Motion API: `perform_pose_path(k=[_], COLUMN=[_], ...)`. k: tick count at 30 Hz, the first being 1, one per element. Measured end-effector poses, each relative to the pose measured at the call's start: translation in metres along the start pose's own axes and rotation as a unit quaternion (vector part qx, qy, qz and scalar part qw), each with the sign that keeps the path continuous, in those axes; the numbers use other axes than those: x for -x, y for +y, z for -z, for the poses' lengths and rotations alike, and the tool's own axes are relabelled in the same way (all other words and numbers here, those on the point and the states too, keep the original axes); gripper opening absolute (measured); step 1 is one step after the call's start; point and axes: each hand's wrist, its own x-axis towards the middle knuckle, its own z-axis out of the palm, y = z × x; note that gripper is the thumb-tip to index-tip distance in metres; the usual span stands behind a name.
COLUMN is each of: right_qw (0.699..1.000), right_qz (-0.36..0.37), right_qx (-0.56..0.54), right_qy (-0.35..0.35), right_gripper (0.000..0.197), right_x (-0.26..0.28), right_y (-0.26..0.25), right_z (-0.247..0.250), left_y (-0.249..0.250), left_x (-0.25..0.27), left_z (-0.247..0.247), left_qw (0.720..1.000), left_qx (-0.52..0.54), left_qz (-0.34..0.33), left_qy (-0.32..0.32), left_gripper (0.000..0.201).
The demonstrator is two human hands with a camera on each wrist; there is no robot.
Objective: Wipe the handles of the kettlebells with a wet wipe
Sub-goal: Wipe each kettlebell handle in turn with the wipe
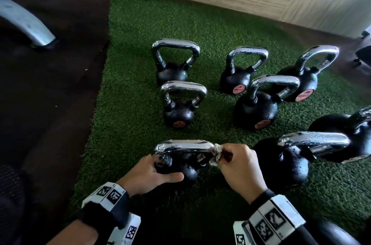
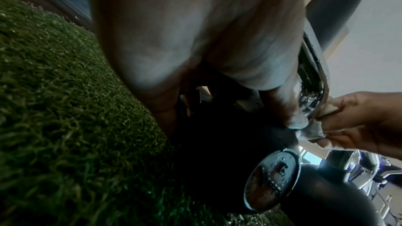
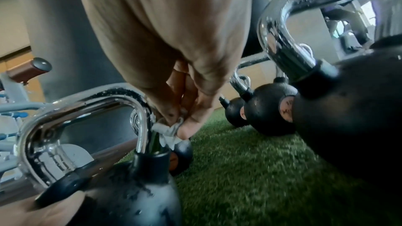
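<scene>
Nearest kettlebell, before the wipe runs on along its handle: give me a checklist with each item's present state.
1. Wet wipe pinched in the right hand: ok.
2. Wipe touching the chrome handle at its right bend: ok.
3. Left hand steadying the nearest kettlebell by its body: ok.
4. Kettlebell resting on the green turf: ok.
5. Room beside the larger kettlebell on the right: ok, they stand apart.
6. Rest of the handle already wiped: cannot tell; droplets show on it.
</scene>
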Motion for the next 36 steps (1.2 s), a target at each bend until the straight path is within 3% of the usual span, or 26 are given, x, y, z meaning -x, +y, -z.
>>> perform_pose_path(k=[2, 6, 8, 10, 12, 15, 19, 21, 24, 28, 31, 33, 36], right_qw=[1.000, 0.996, 0.996, 0.998, 1.000, 0.996, 0.974, 0.963, 0.955, 0.967, 0.979, 0.988, 0.982], right_qz=[-0.021, -0.050, -0.042, -0.026, -0.004, 0.057, 0.142, 0.150, 0.163, 0.175, 0.152, 0.099, 0.017], right_qx=[-0.005, -0.030, -0.012, 0.001, -0.012, -0.060, -0.175, -0.222, -0.247, -0.167, -0.130, -0.026, 0.140], right_qy=[-0.022, -0.062, -0.079, -0.057, -0.002, 0.029, -0.011, -0.019, 0.022, 0.083, -0.031, -0.118, -0.127], right_gripper=[0.009, 0.028, 0.023, 0.018, 0.024, 0.025, 0.026, 0.029, 0.035, 0.040, 0.047, 0.050, 0.046], right_x=[0.001, 0.000, -0.004, -0.009, -0.015, -0.020, -0.016, -0.012, -0.008, -0.011, -0.016, -0.020, -0.023], right_y=[0.000, 0.004, 0.006, 0.006, 0.003, -0.024, -0.072, -0.088, -0.098, -0.094, -0.073, -0.049, -0.018], right_z=[-0.010, -0.018, -0.011, 0.005, 0.028, 0.060, 0.070, 0.067, 0.058, 0.050, 0.052, 0.054, 0.042], left_y=[0.000, 0.001, 0.003, 0.005, 0.013, 0.048, 0.104, 0.121, 0.130, 0.124, 0.114, 0.107, 0.105], left_x=[0.000, -0.002, 0.001, 0.003, 0.007, 0.019, 0.034, 0.038, 0.039, 0.038, 0.037, 0.037, 0.035], left_z=[0.001, 0.011, 0.023, 0.039, 0.052, 0.065, 0.057, 0.048, 0.039, 0.033, 0.032, 0.032, 0.025], left_qw=[1.000, 0.995, 0.980, 0.980, 0.992, 0.993, 0.967, 0.956, 0.946, 0.944, 0.949, 0.956, 0.937], left_qx=[-0.006, -0.088, -0.173, -0.182, -0.120, 0.025, 0.191, 0.236, 0.264, 0.255, 0.221, 0.120, -0.078], left_qz=[0.014, 0.020, 0.004, -0.017, -0.042, -0.082, -0.152, -0.165, -0.177, -0.186, -0.180, -0.189, -0.240], left_qy=[-0.003, -0.049, -0.094, -0.076, -0.006, 0.082, 0.078, 0.060, 0.063, 0.099, 0.135, 0.188, 0.243], left_gripper=[0.069, 0.070, 0.063, 0.056, 0.060, 0.034, 0.047, 0.041, 0.035, 0.030, 0.027, 0.024, 0.019])
